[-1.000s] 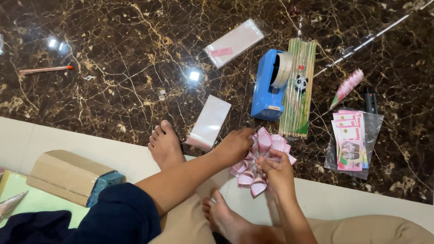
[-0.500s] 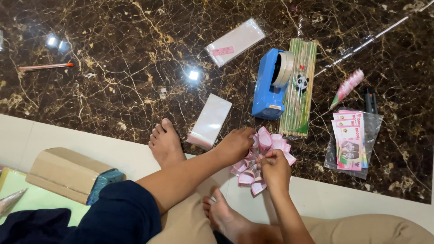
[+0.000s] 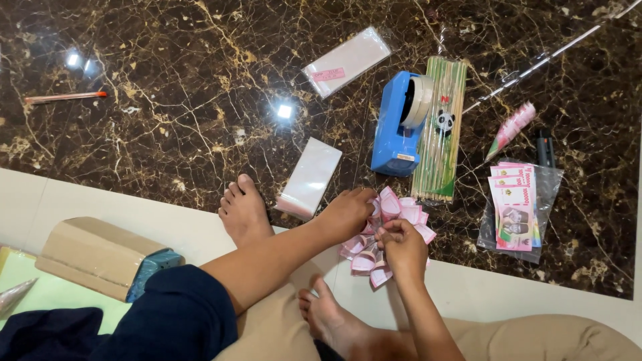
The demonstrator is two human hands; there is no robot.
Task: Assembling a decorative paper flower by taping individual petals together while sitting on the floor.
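A flower made of looped pink paper notes [image 3: 394,227] lies on the floor between my feet. My left hand [image 3: 346,212] grips its left side with the fingers curled over the loops. On the flower's centre my right hand [image 3: 401,246] pinches a loop with closed fingertips. Much of the flower's middle is hidden under both hands.
A blue tape dispenser [image 3: 399,124] and a pack of bamboo skewers [image 3: 441,130] lie just beyond the flower. A clear bag of pink notes [image 3: 516,204] sits to the right, clear sleeve packs [image 3: 311,176] to the left. A cardboard box [image 3: 93,255] is at lower left.
The right hand has moved slightly inward over the flower's centre. The left hand stays in place on the flower.
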